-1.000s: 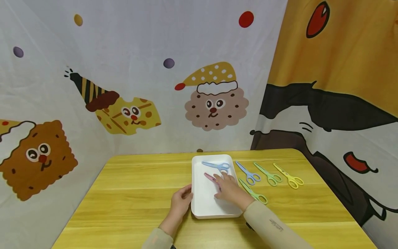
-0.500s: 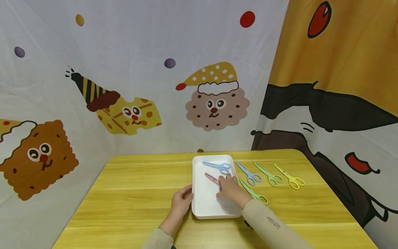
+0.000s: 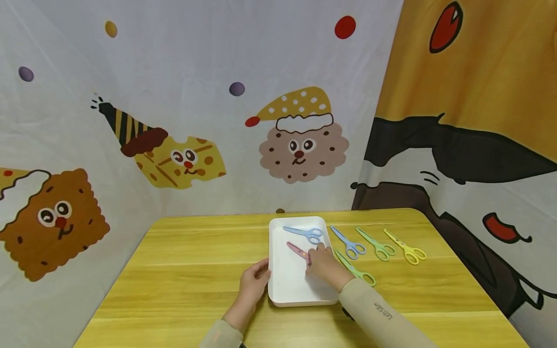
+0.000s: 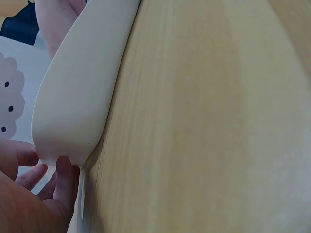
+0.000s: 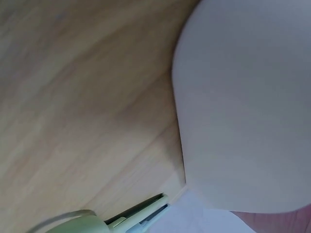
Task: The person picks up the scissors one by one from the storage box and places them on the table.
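Observation:
Pink scissors (image 3: pixel 297 250) lie in the white tray (image 3: pixel 285 287), blades pointing to its upper left. My right hand (image 3: pixel 324 263) has its fingers curled over their handles, which are hidden beneath it. Above them in the tray lie blue scissors (image 3: pixel 304 233). At the tray's left wall, my left hand (image 3: pixel 254 280) holds the edge. In the left wrist view, the fingers of that left hand (image 4: pixel 46 194) bend against a corner of the tray (image 4: pixel 82 82). The right wrist view shows the tray (image 5: pixel 243 107) but no clear sight of the right hand's fingers.
Right of the tray, on the wooden table (image 3: pixel 187 290), lie blue scissors (image 3: pixel 348 243), green scissors (image 3: pixel 375 245) and yellow scissors (image 3: pixel 403 246). Another green pair (image 3: pixel 354 269) lies against the tray's right side, partly behind the right forearm. A printed curtain (image 3: pixel 196 58) hangs behind the table.
My right hand has drawn slightly to the right along the pink scissors, its fingers more gathered, so more of the blades shows. The left hand and the tray have stayed put.

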Available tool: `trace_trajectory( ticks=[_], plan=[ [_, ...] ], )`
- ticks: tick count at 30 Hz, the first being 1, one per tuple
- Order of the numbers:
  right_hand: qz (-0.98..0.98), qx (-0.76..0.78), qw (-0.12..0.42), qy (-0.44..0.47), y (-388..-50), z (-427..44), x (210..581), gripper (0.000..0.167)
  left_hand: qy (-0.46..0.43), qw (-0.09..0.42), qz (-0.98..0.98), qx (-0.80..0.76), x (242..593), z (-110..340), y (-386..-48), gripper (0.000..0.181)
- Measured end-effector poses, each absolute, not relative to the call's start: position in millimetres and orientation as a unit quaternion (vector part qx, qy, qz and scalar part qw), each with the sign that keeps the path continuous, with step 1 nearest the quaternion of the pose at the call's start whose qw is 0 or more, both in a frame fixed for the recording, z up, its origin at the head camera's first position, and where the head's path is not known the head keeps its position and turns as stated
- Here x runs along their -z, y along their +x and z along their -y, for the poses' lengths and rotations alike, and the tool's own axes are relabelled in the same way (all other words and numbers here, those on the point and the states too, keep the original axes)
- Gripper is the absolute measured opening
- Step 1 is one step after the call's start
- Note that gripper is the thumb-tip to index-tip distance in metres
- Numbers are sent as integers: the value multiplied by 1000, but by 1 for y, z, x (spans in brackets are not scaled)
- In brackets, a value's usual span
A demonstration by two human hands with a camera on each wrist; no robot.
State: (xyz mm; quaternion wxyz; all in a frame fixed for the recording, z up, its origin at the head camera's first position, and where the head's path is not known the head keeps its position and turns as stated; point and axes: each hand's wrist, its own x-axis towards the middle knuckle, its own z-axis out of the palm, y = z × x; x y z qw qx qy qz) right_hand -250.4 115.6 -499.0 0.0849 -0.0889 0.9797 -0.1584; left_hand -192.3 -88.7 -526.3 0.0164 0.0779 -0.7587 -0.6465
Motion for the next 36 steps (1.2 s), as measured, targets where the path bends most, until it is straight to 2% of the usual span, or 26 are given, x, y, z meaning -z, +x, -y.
trace_trajectory(
  ticks=[8, 29, 36],
  plan=[
    [-980, 160, 70, -98, -249, -116, 497, 18, 77, 16, 760, 645, 526, 89, -192, 35],
    [-981, 151, 63, -104, -247, -116, 498, 29, 79, 11, 752, 655, 522, 88, -191, 36],
    [-981, 151, 58, -107, -245, -117, 498, 20, 81, 11, 752, 654, 523, 88, -191, 36]
  ],
)
